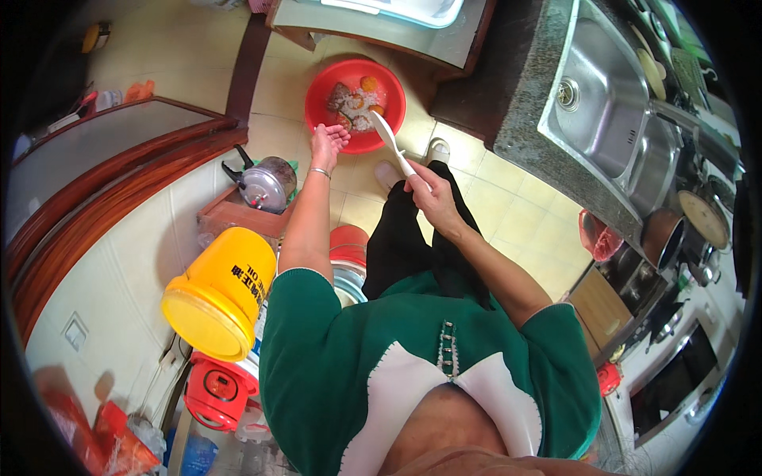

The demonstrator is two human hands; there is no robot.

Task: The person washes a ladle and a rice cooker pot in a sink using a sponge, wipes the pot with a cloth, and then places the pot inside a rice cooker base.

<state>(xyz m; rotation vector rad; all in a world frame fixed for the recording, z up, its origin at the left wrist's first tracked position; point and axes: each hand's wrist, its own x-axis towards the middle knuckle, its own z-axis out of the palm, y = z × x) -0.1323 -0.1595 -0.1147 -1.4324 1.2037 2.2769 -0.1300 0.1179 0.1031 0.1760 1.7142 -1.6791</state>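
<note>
My right hand (435,200) is closed around the handle of a white rice paddle (389,136). The paddle slants up and to the left, and its blade end overlaps the right side of a red plastic basin (316,89). Inside the basin lie a white, grainy mass like rice (361,123), a few round orange pieces (368,83) and a dark brown piece (339,96). My left hand (329,143) is stretched out at the basin's lower left rim with its fingers extended and nothing visible in it. A bracelet (320,172) circles the left wrist.
Left of me, a pressure cooker (266,184) rests on a brown wooden stand (230,216), with a yellow bucket (222,293) nearer. A steel sink (599,99) in a granite counter (528,119) stands at right. A table (381,32) is beyond the basin. My feet are on the tiled floor (508,210).
</note>
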